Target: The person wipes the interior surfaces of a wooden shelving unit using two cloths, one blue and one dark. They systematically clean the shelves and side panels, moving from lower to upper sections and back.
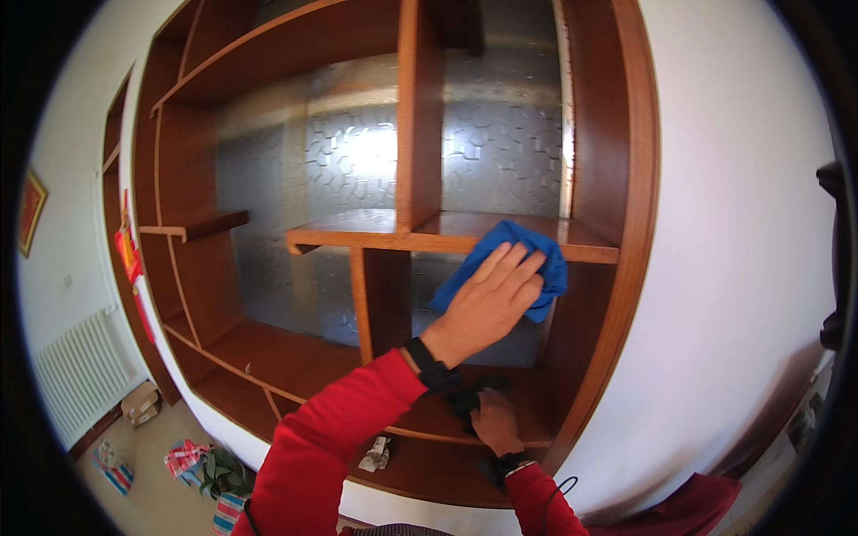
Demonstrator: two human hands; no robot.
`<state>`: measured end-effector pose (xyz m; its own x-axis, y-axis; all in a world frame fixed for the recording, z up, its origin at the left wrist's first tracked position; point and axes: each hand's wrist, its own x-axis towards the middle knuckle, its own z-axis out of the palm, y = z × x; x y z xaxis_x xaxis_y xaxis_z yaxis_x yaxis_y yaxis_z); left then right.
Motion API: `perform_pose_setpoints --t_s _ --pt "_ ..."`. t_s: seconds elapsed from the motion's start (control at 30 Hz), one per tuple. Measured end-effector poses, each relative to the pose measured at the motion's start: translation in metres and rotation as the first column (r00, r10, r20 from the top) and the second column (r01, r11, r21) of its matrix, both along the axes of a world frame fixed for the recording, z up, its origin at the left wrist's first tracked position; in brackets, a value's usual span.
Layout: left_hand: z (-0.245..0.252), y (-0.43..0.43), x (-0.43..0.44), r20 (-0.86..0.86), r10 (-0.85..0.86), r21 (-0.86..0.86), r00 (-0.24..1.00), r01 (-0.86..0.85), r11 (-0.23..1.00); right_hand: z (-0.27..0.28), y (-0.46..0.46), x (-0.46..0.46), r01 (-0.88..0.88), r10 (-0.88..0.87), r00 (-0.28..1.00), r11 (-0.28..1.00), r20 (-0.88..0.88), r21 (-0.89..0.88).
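My left hand (493,295) presses a folded blue cloth (553,251) against the front edge of the middle wooden shelf (596,253), fingers spread over the fabric. Lower down, my right hand (497,421) is at a dark, blurred object (462,403), perhaps a black cloth, over a lower shelf board (529,385). Motion blur hides how its fingers close around that object. Both shelves belong to a brown wooden display cabinet (640,167) with a patterned glass back (499,127).
A crumpled paper-like scrap (375,454) lies in the bottom compartment. At left, a potted plant (220,472), striped bags (229,512) and a cardboard box (141,403) stand on the floor near a white radiator (84,362). Dark red fabric (690,506) is at lower right.
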<state>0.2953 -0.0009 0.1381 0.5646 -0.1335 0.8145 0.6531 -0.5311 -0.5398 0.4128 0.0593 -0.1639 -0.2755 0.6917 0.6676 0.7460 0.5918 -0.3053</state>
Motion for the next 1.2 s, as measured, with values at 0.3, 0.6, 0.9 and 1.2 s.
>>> perform_pose_setpoints --t_s 0.3,0.6,0.9,1.2 --pt "-0.032 -0.033 -0.158 0.287 0.279 -0.057 0.917 -0.274 0.960 0.000 0.000 0.003 -0.031 0.031 0.999 0.998 0.016 0.054" --pt "0.000 -0.061 -0.179 0.447 0.100 -0.148 0.889 -0.036 0.988 0.002 -0.002 0.003 -0.014 0.012 0.999 0.998 0.044 0.056" --pt "0.089 -0.034 -0.140 0.136 0.180 -0.135 0.974 -0.162 0.978 0.001 -0.002 0.001 -0.010 0.008 1.000 0.997 0.029 0.076" --pt "0.223 -0.023 -0.119 0.208 0.200 -0.108 0.957 -0.181 0.978 0.002 -0.004 0.001 -0.008 0.007 1.000 0.993 0.014 0.118"
